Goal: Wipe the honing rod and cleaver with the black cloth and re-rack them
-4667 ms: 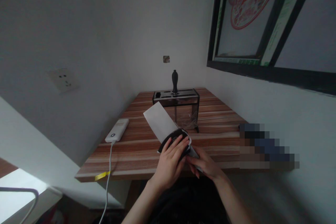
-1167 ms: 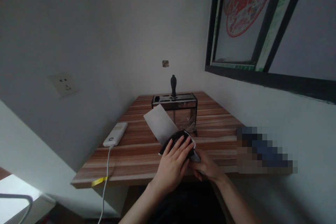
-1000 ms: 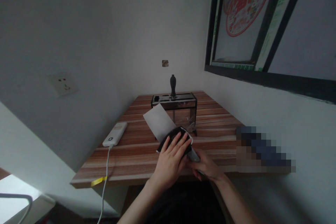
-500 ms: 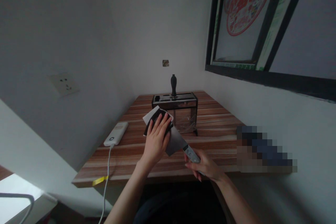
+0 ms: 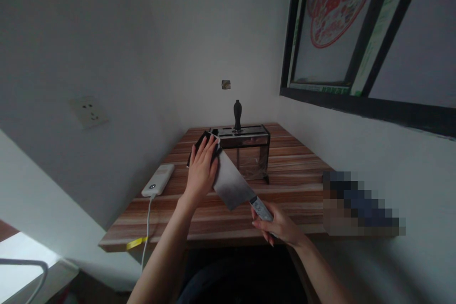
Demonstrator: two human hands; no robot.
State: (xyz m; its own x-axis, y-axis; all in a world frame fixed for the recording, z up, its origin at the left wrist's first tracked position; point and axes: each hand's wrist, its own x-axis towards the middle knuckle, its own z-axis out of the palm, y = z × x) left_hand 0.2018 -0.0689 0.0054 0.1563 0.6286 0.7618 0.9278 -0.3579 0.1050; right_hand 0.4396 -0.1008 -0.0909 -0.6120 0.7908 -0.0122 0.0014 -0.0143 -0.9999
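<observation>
My right hand (image 5: 280, 223) is closed round the grey handle of a cleaver (image 5: 233, 183), whose broad blade points away and to the left above the table. My left hand (image 5: 202, 166) holds a black cloth with a white edge (image 5: 218, 152) against the blade's far end, fingers laid along it. The cloth hides the blade's tip. Just behind the cleaver stands a knife block (image 5: 249, 140) with a slotted metal top and clear sides. One black handle (image 5: 237, 114) sticks upright out of it.
The wood-grain table (image 5: 292, 180) narrows towards the wall. A white power bank (image 5: 158, 180) with a white cable (image 5: 147, 223) lies on the left, near yellow tape (image 5: 136, 243) on the front edge. A blurred-out object (image 5: 359, 204) lies at the right. A framed picture (image 5: 335, 23) hangs there.
My left hand has slid the cloth up and left along the blade towards its far end, so more bare blade shows. My right hand keeps its hold on the cleaver almost unmoved.
</observation>
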